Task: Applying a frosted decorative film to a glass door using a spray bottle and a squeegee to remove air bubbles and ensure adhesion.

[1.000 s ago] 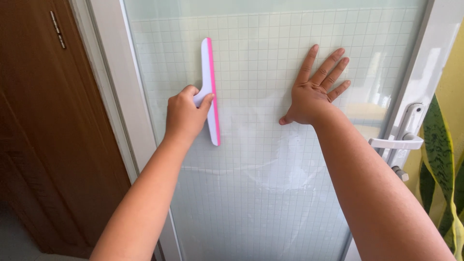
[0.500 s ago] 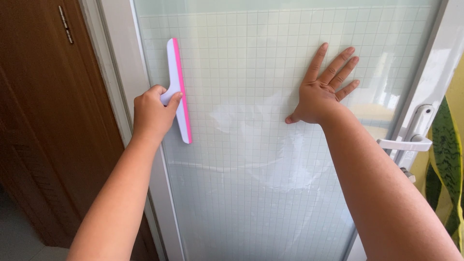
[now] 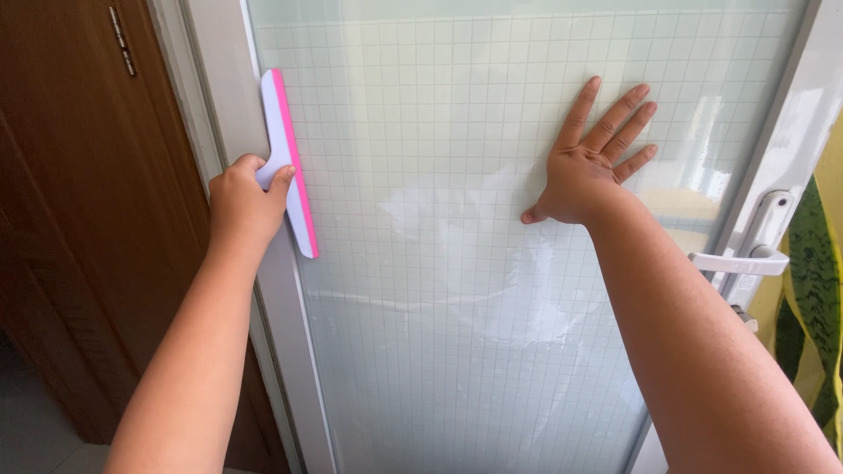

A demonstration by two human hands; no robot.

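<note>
My left hand (image 3: 243, 204) grips the handle of a white squeegee with a pink blade (image 3: 290, 158). The blade stands upright against the left edge of a frosted glass pane (image 3: 457, 290) with a fine grid pattern, next to the white door frame (image 3: 224, 105). My right hand (image 3: 593, 162) lies flat on the glass to the right, fingers spread, holding nothing. A smoother, clearer patch shows on the glass between the two hands.
A white lever door handle (image 3: 746, 261) sticks out at the right edge of the door. Beyond it stands a green striped plant (image 3: 817, 307). A dark brown wooden door with a metal hinge (image 3: 121, 39) fills the left side.
My left hand has slid the squeegee leftward across the glass, from near the middle to the pane's left edge. My right hand has stayed flat on the glass.
</note>
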